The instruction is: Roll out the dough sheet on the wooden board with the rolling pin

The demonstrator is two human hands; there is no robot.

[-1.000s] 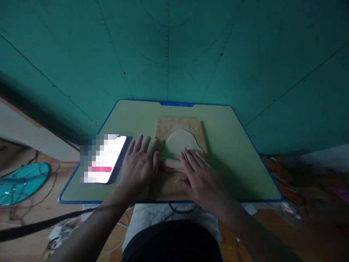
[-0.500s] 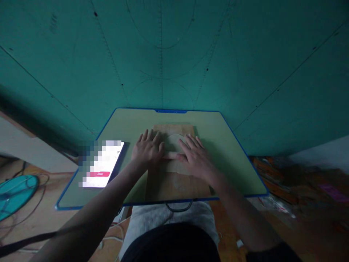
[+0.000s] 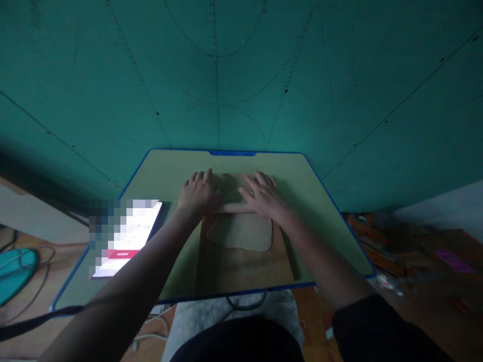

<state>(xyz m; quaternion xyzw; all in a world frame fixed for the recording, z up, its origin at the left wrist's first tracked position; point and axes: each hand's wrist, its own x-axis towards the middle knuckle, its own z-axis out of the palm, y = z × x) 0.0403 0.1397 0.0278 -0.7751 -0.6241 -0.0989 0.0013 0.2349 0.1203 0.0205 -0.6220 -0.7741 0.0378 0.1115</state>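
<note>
Rolling pin: the slim pale pin [image 3: 237, 208] lies across the dough [image 3: 241, 234], toward the 12 o'clock part of the wooden board [image 3: 245, 274]; its long axis runs from about 9 to 3 o'clock.
Pin handling: probably light, stiff and quick to roll; its two ends, under the palms, look the best places to bear on it.
Dough: a flat sheet, with a wide lobe toward 6 o'clock and a smaller part showing at 12; likely soft, limp and easily torn, so better supported from beneath its edge than pinched.
Dough outline: wavy and uneven, with no strong point in any direction.
Left hand: this hand [image 3: 199, 193] lies over the pin's 9 o'clock end, fingers toward 12; in the dim light I cannot tell whether they curl round it.
Right hand: this hand [image 3: 264, 196] lies palm down over the 3 o'clock end, fingers spread toward 11, pressing without clasping.
Board: long axis from 12 to 6 o'clock, resting on the blue-edged table [image 3: 320, 226].
Phone: the lit phone [image 3: 130, 239] lies near the table's 8 o'clock edge, apart from the board.
</note>
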